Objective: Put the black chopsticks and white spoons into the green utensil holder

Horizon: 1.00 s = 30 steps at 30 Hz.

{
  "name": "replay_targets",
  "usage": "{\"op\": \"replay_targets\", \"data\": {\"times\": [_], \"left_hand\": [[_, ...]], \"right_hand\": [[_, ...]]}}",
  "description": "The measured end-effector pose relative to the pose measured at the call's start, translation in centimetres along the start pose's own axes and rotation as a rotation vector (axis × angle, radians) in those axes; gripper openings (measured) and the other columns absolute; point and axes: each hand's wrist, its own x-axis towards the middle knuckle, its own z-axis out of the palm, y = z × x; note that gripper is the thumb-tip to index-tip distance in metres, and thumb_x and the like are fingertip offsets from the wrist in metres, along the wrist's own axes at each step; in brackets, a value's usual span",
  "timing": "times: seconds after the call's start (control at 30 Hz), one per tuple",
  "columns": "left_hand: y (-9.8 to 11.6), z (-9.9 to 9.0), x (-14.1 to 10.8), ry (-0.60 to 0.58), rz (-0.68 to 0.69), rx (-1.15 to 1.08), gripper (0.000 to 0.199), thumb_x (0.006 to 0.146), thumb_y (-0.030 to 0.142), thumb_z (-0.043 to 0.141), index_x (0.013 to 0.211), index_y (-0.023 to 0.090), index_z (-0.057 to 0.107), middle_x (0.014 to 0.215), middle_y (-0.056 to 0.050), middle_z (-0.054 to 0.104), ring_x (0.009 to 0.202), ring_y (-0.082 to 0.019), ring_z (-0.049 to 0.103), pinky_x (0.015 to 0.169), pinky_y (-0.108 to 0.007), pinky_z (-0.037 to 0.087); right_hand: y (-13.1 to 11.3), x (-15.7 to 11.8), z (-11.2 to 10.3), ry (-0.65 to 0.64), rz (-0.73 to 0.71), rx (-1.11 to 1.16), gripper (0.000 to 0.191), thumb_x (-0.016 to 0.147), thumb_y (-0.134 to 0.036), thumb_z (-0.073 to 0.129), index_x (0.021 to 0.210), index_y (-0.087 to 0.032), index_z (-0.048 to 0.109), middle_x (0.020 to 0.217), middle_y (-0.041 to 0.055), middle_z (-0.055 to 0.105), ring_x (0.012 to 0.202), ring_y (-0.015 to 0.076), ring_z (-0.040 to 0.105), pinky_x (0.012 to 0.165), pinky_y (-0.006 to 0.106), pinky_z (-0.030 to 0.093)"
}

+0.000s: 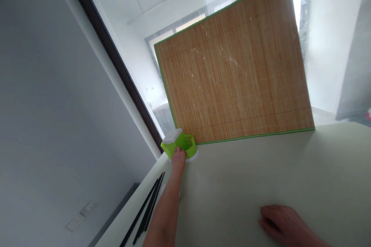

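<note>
At the far left corner of the table stands a bright green plastic utensil caddy (190, 147) with perforated walls, a white slatted piece on top at its left and a white base. My left hand (179, 157) reaches out to it, fingers curled over its front edge. My left forearm partly covers a small pale object on the table that I cannot make out. Near the front of the table, my right hand (282, 222) rests loosely curled on the surface, with nothing visible in it and away from the caddy.
Several thin black rods (149, 204) lie along the left edge of the white table (226, 185). A bamboo mat (234, 65) with green edging stands upright at the back, against a glass pane. A grey wall (58, 104) rises on the left.
</note>
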Motion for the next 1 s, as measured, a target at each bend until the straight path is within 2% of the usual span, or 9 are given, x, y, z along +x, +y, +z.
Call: {"op": "replay_targets", "data": {"times": [0.17, 0.27, 0.37, 0.47, 0.57, 0.67, 0.77, 0.9, 1.0], "left_hand": [[0.3, 0.0, -2.7, 0.096, 0.002, -0.07, 0.035, 0.088, 0.025, 0.049, 0.121, 0.012, 0.052, 0.119, -0.015, 0.051, 0.11, -0.027, 0.049, 0.085, -0.036, 0.047], [0.8, -0.2, -6.1, 0.132, 0.038, -0.114, 0.041, 0.089, 0.027, 0.048, 0.127, 0.013, 0.048, 0.122, -0.013, 0.051, 0.112, -0.025, 0.049, 0.094, -0.037, 0.043], [0.7, -0.6, -9.6, 0.164, 0.091, -0.221, 0.042, 0.089, 0.028, 0.049, 0.129, 0.014, 0.048, 0.122, -0.011, 0.052, 0.111, -0.023, 0.05, 0.098, -0.036, 0.042], [-1.1, -1.2, -12.3, 0.207, 0.08, -0.328, 0.043, 0.088, 0.029, 0.049, 0.128, 0.014, 0.05, 0.122, -0.012, 0.053, 0.112, -0.025, 0.05, 0.098, -0.039, 0.042], [-4.3, -1.7, -14.1, 0.215, -0.014, -0.301, 0.042, 0.088, 0.03, 0.048, 0.126, 0.013, 0.052, 0.121, -0.013, 0.054, 0.113, -0.027, 0.05, 0.099, -0.041, 0.041], [-7.2, -2.1, -16.1, 0.193, -0.12, -0.236, 0.042, 0.089, 0.033, 0.045, 0.126, 0.013, 0.052, 0.12, -0.013, 0.055, 0.111, -0.027, 0.05, 0.097, -0.041, 0.041], [-8.3, -2.5, -18.5, 0.129, -0.138, -0.165, 0.042, 0.092, 0.035, 0.041, 0.126, 0.013, 0.051, 0.122, -0.012, 0.055, 0.112, -0.025, 0.05, 0.098, -0.038, 0.039], [-6.9, -2.7, -21.4, -0.026, -0.109, -0.048, 0.048, 0.09, 0.039, 0.045, 0.132, 0.016, 0.048, 0.126, -0.011, 0.055, 0.116, -0.026, 0.047, 0.096, -0.039, 0.038], [-5.5, -2.8, -22.4, -0.081, -0.115, 0.053, 0.049, 0.088, 0.036, 0.049, 0.133, 0.018, 0.049, 0.128, -0.012, 0.055, 0.118, -0.028, 0.047, 0.097, -0.042, 0.035]], "right_hand": [[0.0, -0.1, 0.0, 0.019, -0.006, 0.014, 0.023, 0.089, -0.026, 0.05, 0.066, -0.022, 0.048, 0.064, -0.0021, 0.061, 0.057, 0.0149, 0.06, 0.055, 0.026, 0.03], [0.1, -0.3, 0.1, 0.032, -0.009, 0.026, 0.023, 0.089, -0.026, 0.05, 0.067, -0.022, 0.048, 0.064, -0.0024, 0.061, 0.057, 0.0143, 0.059, 0.055, 0.026, 0.03], [0.2, -0.4, 0.0, 0.034, -0.009, 0.03, 0.023, 0.09, -0.026, 0.049, 0.067, -0.022, 0.048, 0.063, -0.0026, 0.06, 0.057, 0.0142, 0.059, 0.055, 0.026, 0.03], [0.2, -0.4, -0.3, 0.032, -0.006, 0.052, 0.024, 0.09, -0.027, 0.049, 0.067, -0.022, 0.048, 0.063, -0.003, 0.06, 0.056, 0.014, 0.058, 0.055, 0.026, 0.03], [0.2, -0.5, -0.5, 0.029, -0.001, 0.071, 0.025, 0.092, -0.029, 0.047, 0.068, -0.023, 0.049, 0.063, -0.0029, 0.06, 0.058, 0.0145, 0.059, 0.056, 0.026, 0.03], [0.4, -0.5, -0.4, 0.021, 0.003, 0.078, 0.025, 0.092, -0.029, 0.046, 0.068, -0.023, 0.05, 0.064, -0.0024, 0.061, 0.059, 0.0154, 0.06, 0.056, 0.026, 0.031], [0.6, -0.5, -0.2, 0.023, 0.005, 0.083, 0.026, 0.091, -0.032, 0.048, 0.067, -0.023, 0.051, 0.063, -0.002, 0.061, 0.057, 0.0163, 0.06, 0.055, 0.027, 0.031], [0.7, -0.5, -0.1, 0.036, 0.021, 0.11, 0.027, 0.091, -0.034, 0.047, 0.067, -0.024, 0.051, 0.063, -0.0017, 0.061, 0.058, 0.0169, 0.059, 0.055, 0.027, 0.031], [0.6, -0.4, -0.1, 0.05, 0.032, 0.139, 0.027, 0.091, -0.034, 0.048, 0.066, -0.024, 0.051, 0.061, -0.0019, 0.06, 0.056, 0.0162, 0.058, 0.054, 0.027, 0.031]]}}
